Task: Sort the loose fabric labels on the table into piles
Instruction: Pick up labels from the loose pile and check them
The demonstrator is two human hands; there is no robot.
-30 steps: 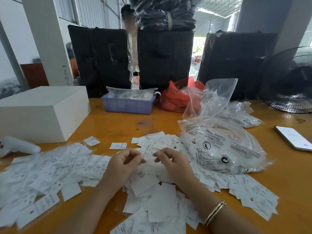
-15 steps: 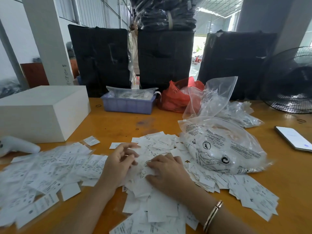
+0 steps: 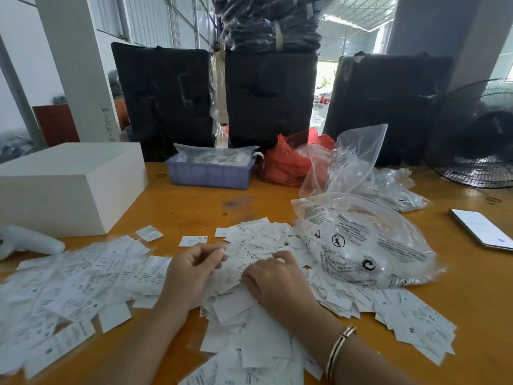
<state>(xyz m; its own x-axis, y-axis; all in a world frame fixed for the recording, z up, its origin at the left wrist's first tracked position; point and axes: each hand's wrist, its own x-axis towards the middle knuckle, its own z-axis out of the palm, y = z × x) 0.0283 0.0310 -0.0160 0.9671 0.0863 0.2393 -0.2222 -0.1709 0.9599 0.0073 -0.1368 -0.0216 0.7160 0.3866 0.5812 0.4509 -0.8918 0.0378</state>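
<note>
"XS" on a fabric label (image 3: 252, 257), bag (image 3: 361, 240) print illegible
</note>
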